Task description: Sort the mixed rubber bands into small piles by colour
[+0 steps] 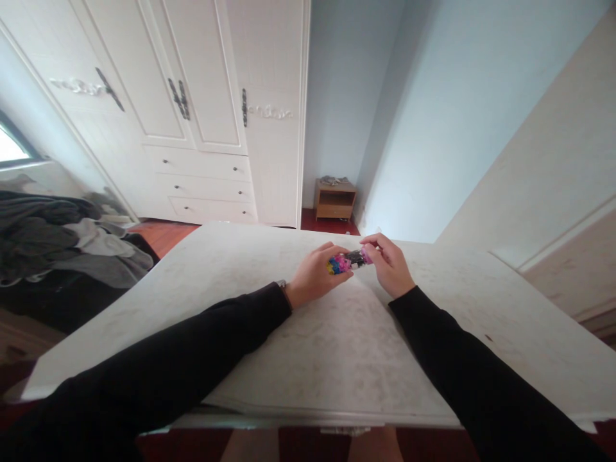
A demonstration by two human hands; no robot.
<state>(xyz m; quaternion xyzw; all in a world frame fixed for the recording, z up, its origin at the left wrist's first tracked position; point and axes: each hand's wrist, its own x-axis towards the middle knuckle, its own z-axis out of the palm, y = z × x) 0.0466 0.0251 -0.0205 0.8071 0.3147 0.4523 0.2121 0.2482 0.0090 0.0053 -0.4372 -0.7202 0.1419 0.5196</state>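
Note:
Between my hands is a small, long bundle or pack [356, 259], pink, blue and yellow at its left end, black in the middle and pink again at the right end. Its kind is too small and blurred to make out. My left hand [312, 274] is closed around the left end, thumb below and fingers above. At the right end, my right hand [391, 268] pinches the pink part between thumb and fingers. Both hands are just above the far half of a white, stained table-like surface [308, 359]. Palms and part of the bundle are hidden.
A white wardrobe [202, 167] with drawers stands beyond the far edge. A small wooden nightstand [335, 200] is in the corner. Piled dark and grey clothes [58, 237] lie at the left. A pale panel [553, 160] rises at the right.

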